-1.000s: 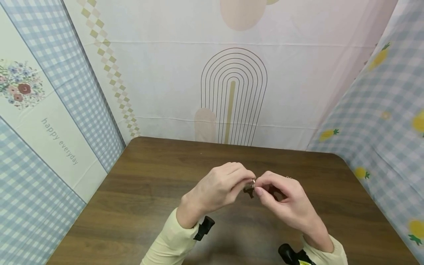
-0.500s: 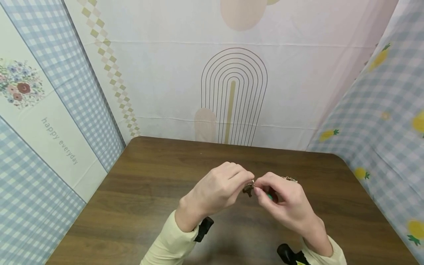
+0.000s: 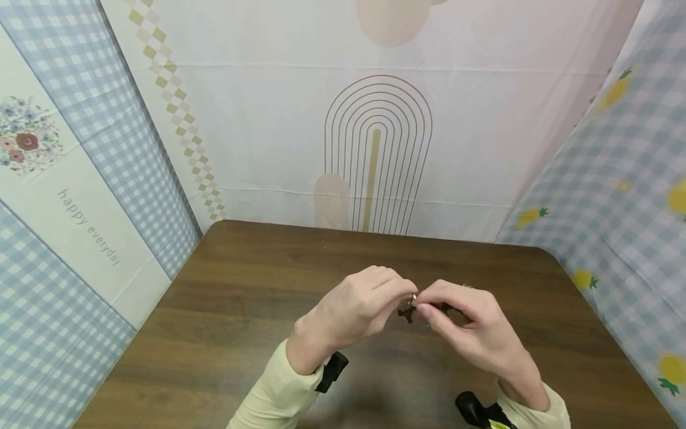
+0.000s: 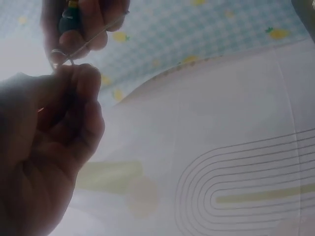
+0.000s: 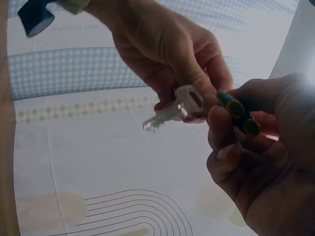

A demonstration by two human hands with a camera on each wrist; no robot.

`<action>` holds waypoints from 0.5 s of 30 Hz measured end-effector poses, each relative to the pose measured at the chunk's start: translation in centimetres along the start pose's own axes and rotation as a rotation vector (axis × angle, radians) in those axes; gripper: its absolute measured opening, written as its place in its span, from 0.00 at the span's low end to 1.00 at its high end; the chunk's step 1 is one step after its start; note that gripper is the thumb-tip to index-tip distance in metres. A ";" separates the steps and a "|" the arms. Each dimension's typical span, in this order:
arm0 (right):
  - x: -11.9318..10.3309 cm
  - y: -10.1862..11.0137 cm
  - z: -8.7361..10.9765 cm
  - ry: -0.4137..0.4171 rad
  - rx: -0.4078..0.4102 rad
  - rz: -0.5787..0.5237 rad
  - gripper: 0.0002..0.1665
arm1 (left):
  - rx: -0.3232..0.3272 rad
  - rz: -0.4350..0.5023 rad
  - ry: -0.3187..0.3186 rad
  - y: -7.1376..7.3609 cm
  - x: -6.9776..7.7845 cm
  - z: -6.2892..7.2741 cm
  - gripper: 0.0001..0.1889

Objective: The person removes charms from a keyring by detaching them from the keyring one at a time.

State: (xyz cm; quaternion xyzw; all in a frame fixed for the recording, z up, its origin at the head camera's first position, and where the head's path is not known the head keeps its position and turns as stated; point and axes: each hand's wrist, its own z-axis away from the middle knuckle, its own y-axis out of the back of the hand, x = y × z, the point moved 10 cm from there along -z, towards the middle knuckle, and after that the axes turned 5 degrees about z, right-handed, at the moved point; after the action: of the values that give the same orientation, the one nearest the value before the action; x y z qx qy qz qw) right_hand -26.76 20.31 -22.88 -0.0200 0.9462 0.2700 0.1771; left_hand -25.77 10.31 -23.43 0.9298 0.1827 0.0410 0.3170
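In the head view my left hand (image 3: 359,307) pinches a small metal key ring (image 3: 413,300) between thumb and fingertips. A metal key (image 3: 407,314) hangs from it, and the right wrist view shows the toothed blade of this key (image 5: 170,112) pointing away from both hands. My right hand (image 3: 474,322) pinches close beside the ring, its fingertips almost meeting the left ones. Its fingers curl round a keychain charm (image 5: 236,109) with green and orange rounded pieces, largely hidden by the fingers. In the left wrist view the ring (image 4: 58,51) shows between the two hands.
Both hands are above a brown wooden table (image 3: 241,286). A white patterned cloth (image 3: 268,131) hangs behind its far edge, with blue checked cloths (image 3: 605,208) at the sides. Black wrist cameras (image 3: 333,370) sit on both cuffs.
Both hands have shifted slightly to the right with the key ring. The green part and chain that showed at the right hand half a second ago are now mostly hidden.
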 end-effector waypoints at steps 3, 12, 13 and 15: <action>0.4 0.4 0.3 -0.034 0.019 0.006 0.10 | 0.010 -0.008 -0.009 0.1 0.1 0.0 0.03; 0.0 -0.1 0.2 0.022 -0.018 -0.055 0.10 | 0.037 0.074 0.007 0.3 -0.1 0.0 0.04; -0.1 -0.1 0.1 0.031 -0.018 -0.062 0.09 | 0.039 0.082 0.007 0.3 -0.1 0.0 0.04; -0.3 -0.2 0.0 0.047 -0.016 -0.073 0.06 | 0.041 0.098 0.008 0.2 -0.1 0.0 0.04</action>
State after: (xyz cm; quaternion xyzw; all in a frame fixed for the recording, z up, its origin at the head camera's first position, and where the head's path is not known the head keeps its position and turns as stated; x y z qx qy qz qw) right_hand -26.43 20.12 -22.89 -0.0623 0.9466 0.2702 0.1646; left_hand -25.79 10.12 -23.24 0.9438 0.1390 0.0566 0.2946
